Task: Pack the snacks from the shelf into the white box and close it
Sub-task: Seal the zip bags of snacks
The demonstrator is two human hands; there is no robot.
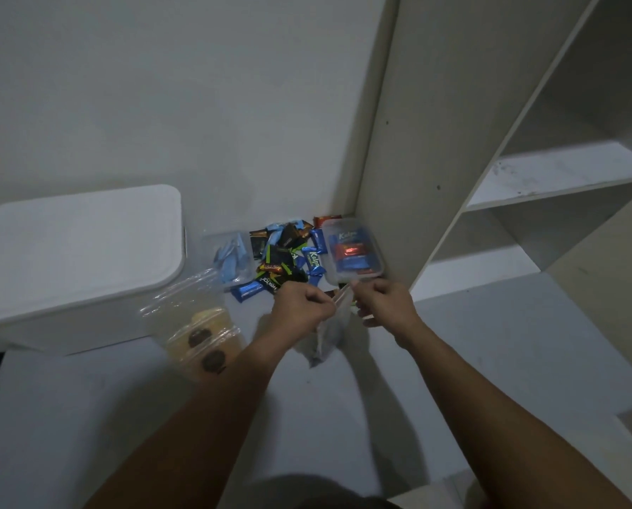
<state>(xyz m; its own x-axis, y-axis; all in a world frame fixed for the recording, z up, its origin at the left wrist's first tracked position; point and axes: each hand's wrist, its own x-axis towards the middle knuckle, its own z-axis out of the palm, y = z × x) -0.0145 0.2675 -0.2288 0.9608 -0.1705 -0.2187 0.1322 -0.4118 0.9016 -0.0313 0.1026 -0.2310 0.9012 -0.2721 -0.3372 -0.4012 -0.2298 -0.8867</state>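
My left hand [301, 304] and my right hand [384, 301] both pinch the top edge of a small clear plastic bag [329, 337] that hangs between them above the floor. Just beyond my hands lies a pile of wrapped snacks [286, 260] in blue, black and orange wrappers. A clear plastic container [351, 251] with blue and red snacks sits at the pile's right, against the shelf unit [399, 148]. The white box [75, 259] stands at the left with its lid on.
A clear bag of biscuits [204, 336] lies on the floor left of my left forearm. Another clear tub with light blue packets [233, 259] sits left of the pile. The shelf unit's compartments [564, 178] at the right hold nothing visible.
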